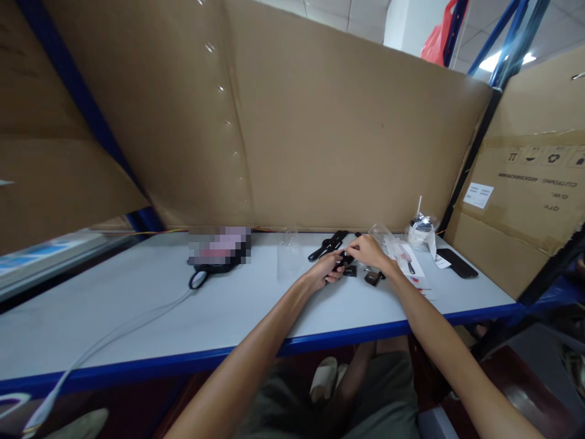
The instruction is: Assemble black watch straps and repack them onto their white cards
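Observation:
My left hand (pixel 325 269) is closed around a small black part (pixel 343 261), held just above the pale grey tabletop (pixel 256 299). My right hand (pixel 368 250) pinches the same black part from the right, fingers pressed together. Black strap-like pieces (pixel 327 245) lie just beyond my hands. Two small dark parts (pixel 372 277) rest on the table under my right wrist.
A black phone (pixel 457 263) lies at the right. A wrapped roll with a white stick (pixel 421 230) stands near it. Leaflets (pixel 408 261) and clear bags (pixel 289 256) lie around. A white cable (pixel 137 323) runs left. Cardboard walls (pixel 320 122) enclose the bench.

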A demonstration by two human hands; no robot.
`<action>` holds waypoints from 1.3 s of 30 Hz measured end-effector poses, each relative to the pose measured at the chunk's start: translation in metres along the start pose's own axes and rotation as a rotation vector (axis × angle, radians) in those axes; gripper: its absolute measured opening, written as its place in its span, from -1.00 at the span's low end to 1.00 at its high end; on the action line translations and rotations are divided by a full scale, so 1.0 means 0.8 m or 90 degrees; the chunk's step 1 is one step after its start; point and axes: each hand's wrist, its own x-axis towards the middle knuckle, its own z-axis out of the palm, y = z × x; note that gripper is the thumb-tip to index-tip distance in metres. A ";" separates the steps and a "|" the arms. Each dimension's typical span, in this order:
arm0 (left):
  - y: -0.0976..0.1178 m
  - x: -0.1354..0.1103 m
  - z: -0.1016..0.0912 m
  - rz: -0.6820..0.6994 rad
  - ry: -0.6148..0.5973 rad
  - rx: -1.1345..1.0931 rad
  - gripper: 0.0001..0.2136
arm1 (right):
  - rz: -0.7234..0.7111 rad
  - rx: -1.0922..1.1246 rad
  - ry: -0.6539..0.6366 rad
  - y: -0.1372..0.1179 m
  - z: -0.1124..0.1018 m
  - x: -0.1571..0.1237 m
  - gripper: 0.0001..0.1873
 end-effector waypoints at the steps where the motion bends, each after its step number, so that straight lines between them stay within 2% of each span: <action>1: 0.000 0.000 0.000 -0.003 0.001 0.001 -0.77 | -0.004 0.016 -0.007 -0.001 0.001 0.000 -0.68; 4: -0.001 0.003 -0.002 -0.006 -0.001 -0.017 -0.79 | -0.024 0.044 -0.007 -0.002 0.001 0.000 -0.66; 9: -0.002 0.004 -0.004 -0.002 -0.020 -0.044 -0.73 | -0.008 -0.018 0.034 0.000 -0.001 -0.002 -0.64; 14: 0.000 0.000 -0.001 -0.005 -0.010 -0.020 -0.81 | -0.010 0.024 -0.002 -0.001 0.001 0.001 -0.65; 18: 0.000 0.002 -0.001 -0.008 0.006 -0.019 -0.81 | -0.016 0.028 0.011 -0.001 0.001 0.000 -0.59; 24: -0.002 0.004 -0.004 -0.003 -0.025 -0.036 -0.77 | 0.013 -0.041 0.020 -0.001 -0.001 -0.002 -0.59; 30: 0.000 0.000 0.002 -0.010 0.010 -0.021 -0.83 | -0.018 0.035 0.002 -0.003 0.003 0.001 -0.58; 35: 0.003 -0.004 0.004 -0.005 -0.004 -0.022 -0.80 | 0.002 -0.028 0.028 -0.004 -0.001 -0.003 -0.58; 39: 0.004 -0.005 0.006 -0.014 0.012 -0.010 -0.85 | 0.001 0.000 0.008 -0.007 -0.002 -0.002 -0.60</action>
